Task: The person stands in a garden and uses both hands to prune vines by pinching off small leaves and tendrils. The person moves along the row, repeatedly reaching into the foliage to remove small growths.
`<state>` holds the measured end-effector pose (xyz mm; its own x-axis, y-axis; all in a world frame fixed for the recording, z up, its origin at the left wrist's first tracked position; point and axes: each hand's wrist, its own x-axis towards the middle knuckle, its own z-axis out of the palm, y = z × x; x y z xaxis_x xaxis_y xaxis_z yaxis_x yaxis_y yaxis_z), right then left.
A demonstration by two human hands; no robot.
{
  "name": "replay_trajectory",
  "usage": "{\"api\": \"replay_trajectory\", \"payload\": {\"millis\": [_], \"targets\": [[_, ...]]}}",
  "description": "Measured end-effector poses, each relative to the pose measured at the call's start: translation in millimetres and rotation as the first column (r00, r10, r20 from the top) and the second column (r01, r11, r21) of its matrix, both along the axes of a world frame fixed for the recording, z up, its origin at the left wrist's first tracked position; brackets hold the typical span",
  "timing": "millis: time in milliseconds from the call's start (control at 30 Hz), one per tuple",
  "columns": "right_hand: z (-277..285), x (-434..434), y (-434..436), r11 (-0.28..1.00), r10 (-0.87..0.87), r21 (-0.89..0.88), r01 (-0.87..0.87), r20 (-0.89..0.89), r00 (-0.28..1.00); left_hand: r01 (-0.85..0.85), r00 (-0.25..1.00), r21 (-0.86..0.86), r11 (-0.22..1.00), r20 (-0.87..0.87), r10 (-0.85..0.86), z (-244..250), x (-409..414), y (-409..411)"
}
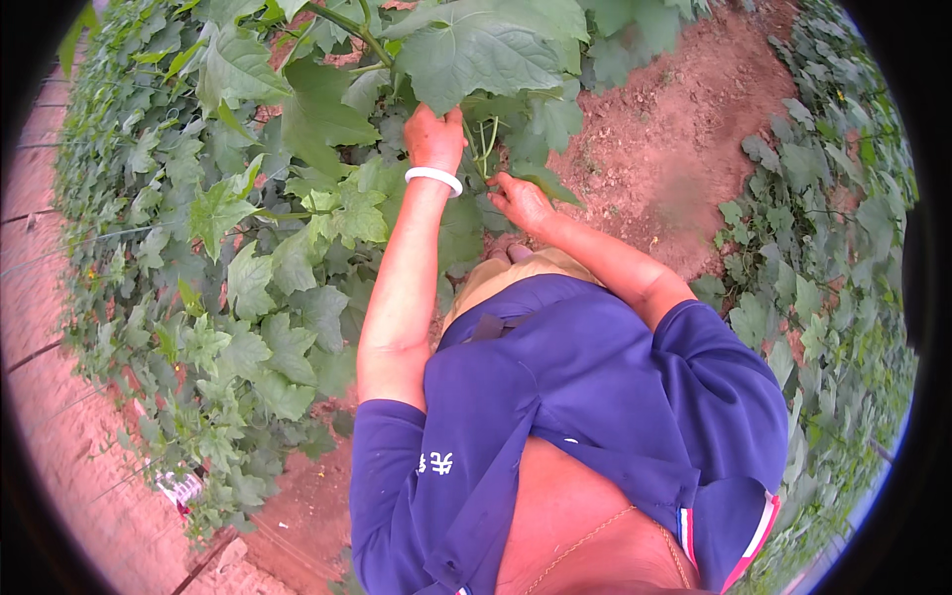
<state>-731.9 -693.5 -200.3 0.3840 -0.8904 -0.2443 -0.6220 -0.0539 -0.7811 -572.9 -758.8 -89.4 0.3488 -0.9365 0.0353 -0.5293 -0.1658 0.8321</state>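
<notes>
My left hand (pixel 435 139), with a white bangle (pixel 433 178) at the wrist, is raised among the leaves of a gourd-type vine. Its fingers are curled in where a thick green vine stem (pixel 364 33) runs down towards them. A large lobed leaf (pixel 480 56) hangs over the fingertips and hides what lies between them. Lower and to the right, my right hand (pixel 524 204) has its thumb and forefinger together at the lower end of thin green stems (pixel 485 149). A leaf (pixel 547 181) lies just above that hand's knuckles.
Dense vine foliage (pixel 282 297) fills the left side, with thin wires (pixel 104 242) running out of it. To the right lies a reddish soil path (pixel 669 141), bordered by another vine row (pixel 825 245). A printed packet (pixel 178 485) is at the lower left.
</notes>
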Motion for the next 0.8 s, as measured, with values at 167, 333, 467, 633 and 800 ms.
{"api": "replay_trajectory", "payload": {"millis": [167, 333, 467, 633, 800], "targets": [[15.5, 19.4, -7.0, 0.959, 0.017, -0.284, 0.001, 0.061, 0.998, 0.022, 0.998, -0.088, 0.996, 0.066, -0.016, -2.4, 3.1, -10.5], [-35.3, 7.5, -20.4, 0.994, -0.032, 0.101, 0.043, -0.112, 0.993, -0.018, 0.997, 0.044, 0.999, 0.080, 0.014, -3.4, 6.5, -23.6], [-45.3, 9.8, -37.5, 1.000, -0.005, 0.030, 0.006, -0.038, 0.999, -0.082, 0.995, 0.031, 0.996, -0.054, 0.084, 22.8, -6.3, -17.2], [-61.5, 7.6, -74.6, 0.974, 0.218, -0.076, -0.213, 0.064, 0.974, -0.085, 0.973, 0.050, 0.995, -0.211, 0.093, 24.5, -11.1, -20.6], [-71.2, -2.7, -105.3, 0.909, 0.253, 0.241, -0.339, 0.323, 0.912, -0.074, 0.992, -0.288, 0.955, -0.119, 0.041, -15.4, -4.9, 7.7]]}}
